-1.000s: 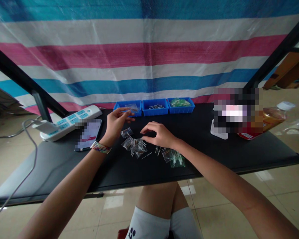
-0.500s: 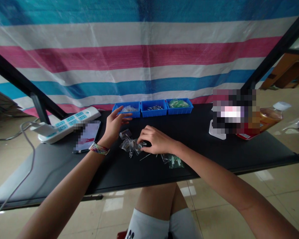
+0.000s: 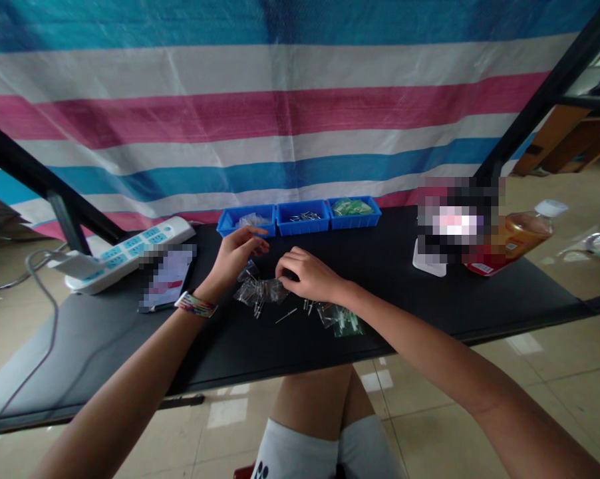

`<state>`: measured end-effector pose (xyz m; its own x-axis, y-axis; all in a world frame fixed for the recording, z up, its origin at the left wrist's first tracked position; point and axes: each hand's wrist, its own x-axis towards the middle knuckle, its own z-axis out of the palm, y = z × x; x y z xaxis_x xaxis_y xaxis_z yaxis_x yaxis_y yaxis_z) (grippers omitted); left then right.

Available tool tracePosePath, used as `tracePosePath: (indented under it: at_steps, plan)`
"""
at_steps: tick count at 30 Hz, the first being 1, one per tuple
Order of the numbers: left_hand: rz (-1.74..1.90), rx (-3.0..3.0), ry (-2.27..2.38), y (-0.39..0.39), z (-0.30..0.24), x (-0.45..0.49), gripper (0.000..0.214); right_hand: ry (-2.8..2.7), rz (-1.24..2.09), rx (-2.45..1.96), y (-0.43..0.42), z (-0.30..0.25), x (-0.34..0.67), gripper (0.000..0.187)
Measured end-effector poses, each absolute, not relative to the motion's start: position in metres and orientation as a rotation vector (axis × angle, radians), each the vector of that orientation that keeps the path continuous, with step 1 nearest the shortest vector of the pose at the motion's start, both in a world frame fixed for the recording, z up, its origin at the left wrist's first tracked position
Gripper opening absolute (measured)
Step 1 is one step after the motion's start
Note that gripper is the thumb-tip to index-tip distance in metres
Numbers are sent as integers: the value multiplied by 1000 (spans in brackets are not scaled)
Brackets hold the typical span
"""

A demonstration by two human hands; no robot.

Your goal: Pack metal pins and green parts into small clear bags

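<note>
A pile of small clear bags (image 3: pixel 254 291) with thin metal pins lies on the black table (image 3: pixel 430 299). My right hand (image 3: pixel 310 276) rests on the pile's right edge, its fingers curled down and pinched on one bag. My left hand (image 3: pixel 235 256), with a striped wristband, hovers just left of the pile with loosely bent fingers and nothing in them. Loose pins (image 3: pixel 286 315) and small bags of green parts (image 3: pixel 348 323) lie by my right wrist. Behind stand three blue bins: the left bin (image 3: pixel 230 223) holds clear bags, the middle bin (image 3: pixel 302 226) metal parts, the right bin (image 3: pixel 354 218) green parts.
A white power strip (image 3: pixel 130 251) with a cable and a phone (image 3: pixel 165 276) lie at the left. At the right are a white stand (image 3: pixel 428 263) and an amber bottle (image 3: pixel 527 234). A striped tarp hangs behind the table. My knees are under the front edge.
My left hand let a clear bag go over the left bin and drew back toward the pile. My right hand slid left onto the pile and closed its fingers.
</note>
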<state>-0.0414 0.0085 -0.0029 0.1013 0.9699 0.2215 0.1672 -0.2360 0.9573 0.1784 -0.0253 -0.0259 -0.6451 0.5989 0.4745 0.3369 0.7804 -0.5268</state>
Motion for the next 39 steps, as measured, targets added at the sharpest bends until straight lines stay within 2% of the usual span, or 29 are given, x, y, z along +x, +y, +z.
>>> tracePosePath:
  at_steps: [3,6,11,18,20,24,30,35,39]
  plan:
    - [1104,1713,1064,6,1,-39,29,-2048,865,-748,-20,-29,178,11]
    - [977,1832,996,0,7,-35,39,-1732,1148,-771,-11,-34,179,6]
    - [906,1875,976,-8,10,-30,35,-1459,1212,-784,1,-38,182,20]
    - [1051,1793,952,-5,2,-28,40,-1309,1488,-743,-5,-30,183,41]
    - [1055,1807,964,-6,1,-28,40,-1326,1516,-731,-6,-30,182,41]
    - [1045,1857,1014,-8,1,-29,45,-1371,1498,-707,-6,-31,180,40]
    - [917,1807,1055,-9,5,-30,68,-1466,1256,-680,-10,-29,180,36]
    - [921,1747,1053,-9,6,-29,54,-1665,895,-625,-16,-26,181,23]
    - [936,1795,1019,-10,5,-30,40,-1713,811,-635,-13,-27,183,9]
